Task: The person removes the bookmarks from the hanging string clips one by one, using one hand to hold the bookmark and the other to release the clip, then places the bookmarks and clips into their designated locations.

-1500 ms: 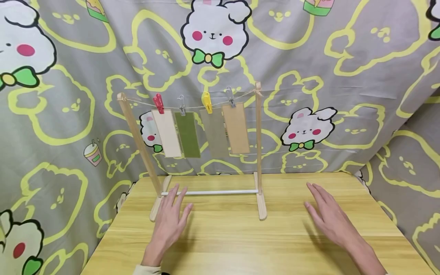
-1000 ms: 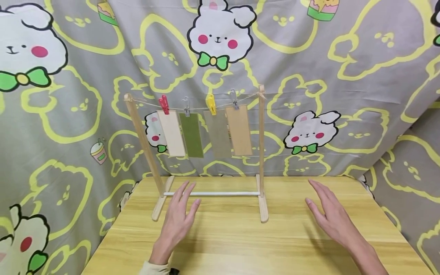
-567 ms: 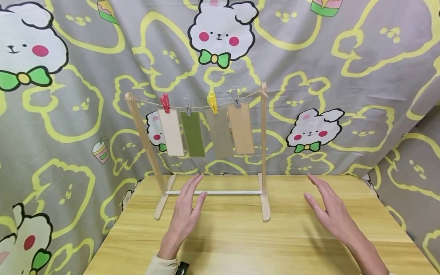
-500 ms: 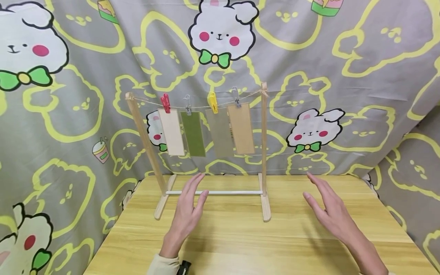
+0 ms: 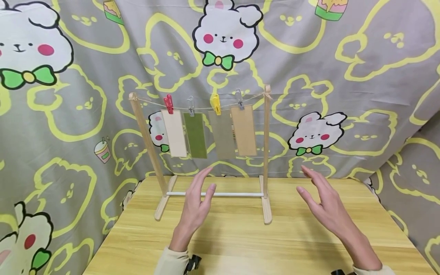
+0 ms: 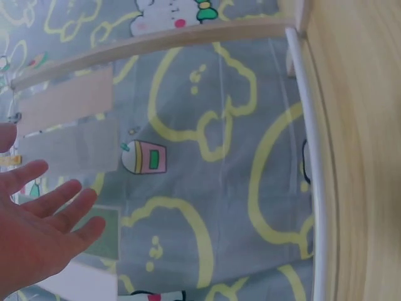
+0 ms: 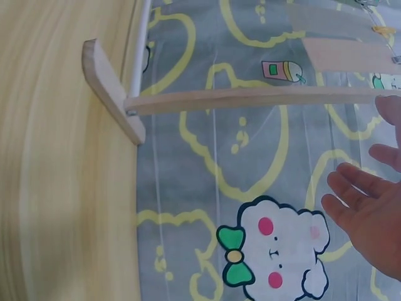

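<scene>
A small wooden rack stands on the table, its two posts joined at the foot by a white rod (image 5: 237, 194) and at the top by a string. Four-coloured cards hang there from clips: a cream card (image 5: 174, 133) under a red clip (image 5: 168, 104), a green card (image 5: 195, 135) under a grey clip, a grey card (image 5: 222, 134) under a yellow clip (image 5: 215, 104), and a tan card (image 5: 244, 131) under another grey clip (image 5: 239, 100). My left hand (image 5: 197, 208) hovers before the rod, fingers extended, holding nothing. Right of the rack, my right hand (image 5: 328, 206) is likewise raised and holds nothing.
Behind the rack hangs a grey curtain (image 5: 240, 76) printed with rabbits and yellow outlines; it also runs along both sides. The rack's wooden feet (image 5: 266, 210) rest on the wood-grain table (image 5: 247, 244) near its back edge.
The left hand has moved right and upward from the rack's left foot. My right hand has shifted slightly left and upward. The hanging cards keep their order, and the view has shifted a little.
</scene>
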A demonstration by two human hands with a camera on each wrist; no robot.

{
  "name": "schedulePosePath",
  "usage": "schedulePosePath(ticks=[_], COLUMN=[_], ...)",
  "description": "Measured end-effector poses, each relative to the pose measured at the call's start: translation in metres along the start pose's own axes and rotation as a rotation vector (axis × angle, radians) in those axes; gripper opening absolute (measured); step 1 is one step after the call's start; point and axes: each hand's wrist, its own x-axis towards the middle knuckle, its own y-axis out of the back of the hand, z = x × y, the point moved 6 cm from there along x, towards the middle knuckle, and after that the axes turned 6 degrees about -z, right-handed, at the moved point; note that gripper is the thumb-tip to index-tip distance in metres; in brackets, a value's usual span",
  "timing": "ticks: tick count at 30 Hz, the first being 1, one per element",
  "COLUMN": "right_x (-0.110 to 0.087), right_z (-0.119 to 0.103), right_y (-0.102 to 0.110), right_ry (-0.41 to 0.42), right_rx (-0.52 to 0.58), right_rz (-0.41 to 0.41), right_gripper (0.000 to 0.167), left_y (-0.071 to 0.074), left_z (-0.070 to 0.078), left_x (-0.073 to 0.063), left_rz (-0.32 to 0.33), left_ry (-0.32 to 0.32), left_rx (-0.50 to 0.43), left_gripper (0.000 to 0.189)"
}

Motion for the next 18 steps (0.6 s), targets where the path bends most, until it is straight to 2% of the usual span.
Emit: schedulePosePath(ticks=[9, 18], right_x=[0.011, 0.022], right_z=[-0.015, -0.023], right_y=[0.0, -0.003], right_ry=[0.065, 0.082], right_rx=[0.017, 0.025], right_rz=[0.03, 0.045], right_gripper=[0.073, 0.07], left_y=[-0.006, -0.008], left_z=[0.008, 0.014], left_x=[0.009, 0.018], left_rz=[0.018, 0.05], left_ry=[-0.023, -0.029], left_rx=[-0.077, -0.118], left_gripper=[0.045, 0.045])
